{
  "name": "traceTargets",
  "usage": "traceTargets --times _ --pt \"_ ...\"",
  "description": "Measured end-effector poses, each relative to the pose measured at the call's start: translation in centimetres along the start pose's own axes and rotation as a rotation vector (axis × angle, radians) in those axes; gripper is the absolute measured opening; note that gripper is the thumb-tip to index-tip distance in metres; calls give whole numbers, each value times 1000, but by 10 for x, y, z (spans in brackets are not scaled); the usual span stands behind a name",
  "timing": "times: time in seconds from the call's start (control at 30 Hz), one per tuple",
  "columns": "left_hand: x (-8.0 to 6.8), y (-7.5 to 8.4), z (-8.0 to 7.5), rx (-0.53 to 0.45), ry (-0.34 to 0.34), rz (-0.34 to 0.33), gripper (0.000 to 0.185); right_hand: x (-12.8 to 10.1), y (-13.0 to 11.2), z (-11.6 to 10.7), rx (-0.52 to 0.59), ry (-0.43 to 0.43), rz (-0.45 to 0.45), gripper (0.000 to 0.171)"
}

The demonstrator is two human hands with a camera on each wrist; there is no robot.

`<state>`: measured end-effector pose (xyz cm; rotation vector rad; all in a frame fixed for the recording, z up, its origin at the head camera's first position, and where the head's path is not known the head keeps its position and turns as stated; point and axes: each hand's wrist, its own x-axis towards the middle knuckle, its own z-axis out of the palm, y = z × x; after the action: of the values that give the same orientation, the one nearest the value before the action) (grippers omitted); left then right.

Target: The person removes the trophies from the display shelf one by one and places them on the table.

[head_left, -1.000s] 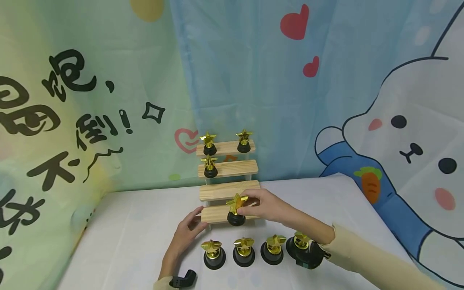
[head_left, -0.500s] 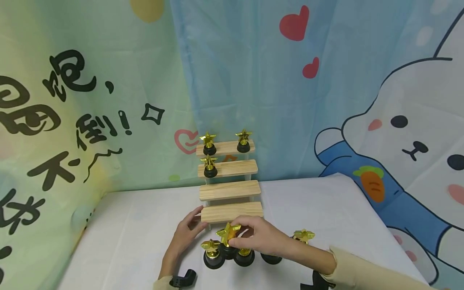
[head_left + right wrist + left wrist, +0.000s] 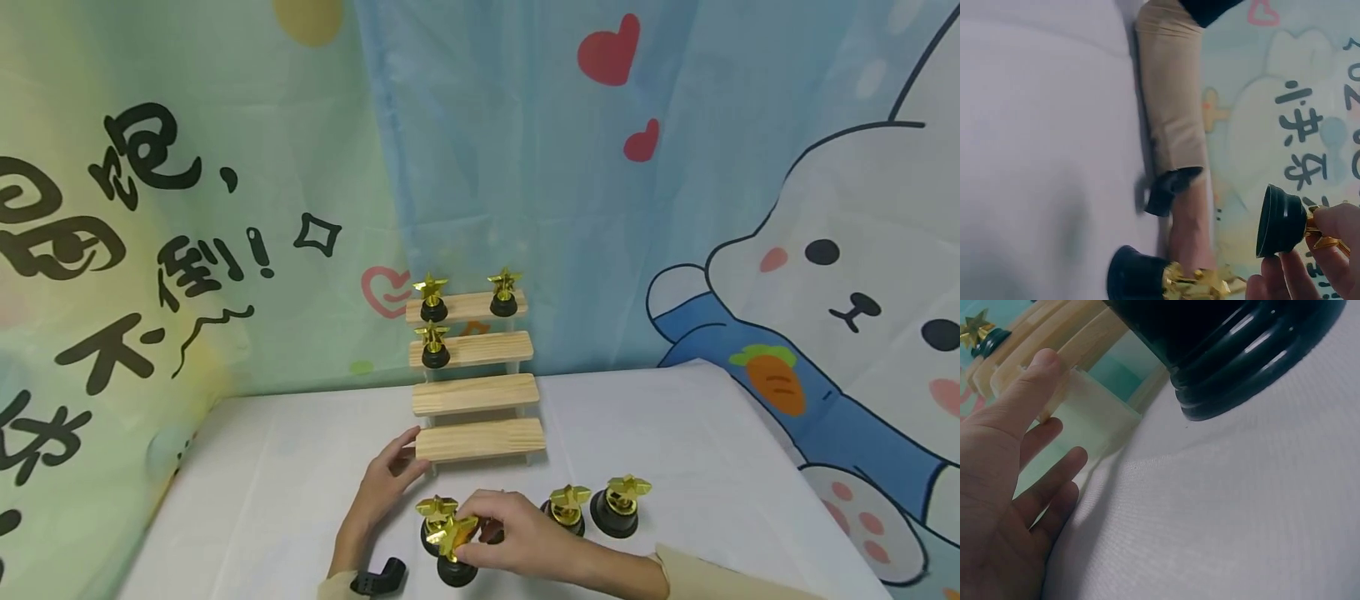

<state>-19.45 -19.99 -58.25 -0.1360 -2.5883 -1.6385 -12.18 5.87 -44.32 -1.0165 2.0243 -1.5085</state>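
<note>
My right hand [image 3: 517, 533] pinches a small gold star trophy [image 3: 453, 537] by its gold part. Its black base [image 3: 1282, 222] shows below the fingers in the right wrist view. The trophy is in front of a standing star trophy [image 3: 435, 508] and overlaps it in the head view. My left hand [image 3: 386, 479] holds the left end of the lowest step of a wooden tiered display stand [image 3: 480, 440], thumb at the front edge and fingers behind. In the left wrist view a large black trophy base [image 3: 1241, 362] stands close to that hand.
Two more star trophies, one [image 3: 567, 510] partly behind the right arm and one [image 3: 621, 504] farther right, stand on the white tablecloth [image 3: 675, 433]. Trophies [image 3: 431, 298] [image 3: 504, 293] occupy the stand's top step; another [image 3: 433, 346] is on the step below. A printed curtain [image 3: 480, 125] hangs behind.
My right hand has brought the held trophy from over the stand's lowest step down and toward me, to the front of the trophy row. The left hand has stayed at the stand.
</note>
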Motion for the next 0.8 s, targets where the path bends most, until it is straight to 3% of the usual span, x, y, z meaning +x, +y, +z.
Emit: traceTargets --times 0.3,0.53,0.8 --pt "-2 2 0 -13 -4 2 65 1 22 21 17 -4 -61 21" --pt "-3 4 0 -9 -6 -10 65 2 36 30 35 -13 25 24" --pt "-2 3 0 5 2 -11 66 4 50 44 9 -17 157 16"
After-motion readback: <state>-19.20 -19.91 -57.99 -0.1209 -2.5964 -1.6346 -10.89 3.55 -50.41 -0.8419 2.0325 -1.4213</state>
